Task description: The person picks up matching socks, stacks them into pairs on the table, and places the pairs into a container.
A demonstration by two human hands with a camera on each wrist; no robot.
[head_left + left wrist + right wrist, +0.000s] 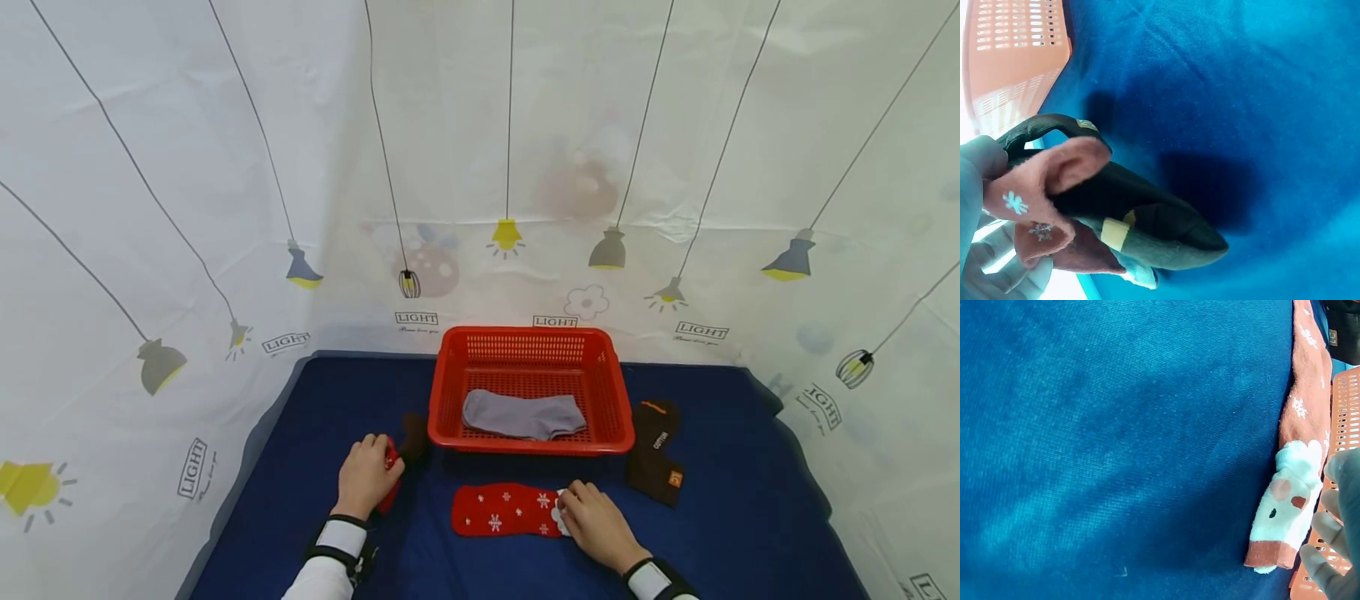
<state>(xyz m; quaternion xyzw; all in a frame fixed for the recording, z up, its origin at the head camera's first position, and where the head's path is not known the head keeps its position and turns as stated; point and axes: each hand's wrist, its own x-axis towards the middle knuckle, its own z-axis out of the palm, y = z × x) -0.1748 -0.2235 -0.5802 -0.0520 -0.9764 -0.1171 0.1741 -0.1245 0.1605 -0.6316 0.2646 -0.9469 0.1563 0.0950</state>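
Observation:
My left hand (367,475) grips a red sock with white snowflakes (1016,200), bunched between thumb and fingers. A dark brown sock (1147,231) with a yellowish label lies against the red one beyond the fingers; whether the hand grips it too I cannot tell. Another red snowflake sock (502,510) lies flat across the cloth in front of the basket. My right hand (596,523) is at its white cuff end, which bears an animal face (1288,500) in the right wrist view. There the right fingers look loosely bent and spread beside the cuff, pinching nothing.
A red plastic basket (532,448) stands at the back middle, with a grey sock pair (523,414) inside. Right of it lies a brown sock pair (656,454) with an orange label. Dark blue cloth (720,433) covers the table; a printed white curtain (480,125) hangs behind.

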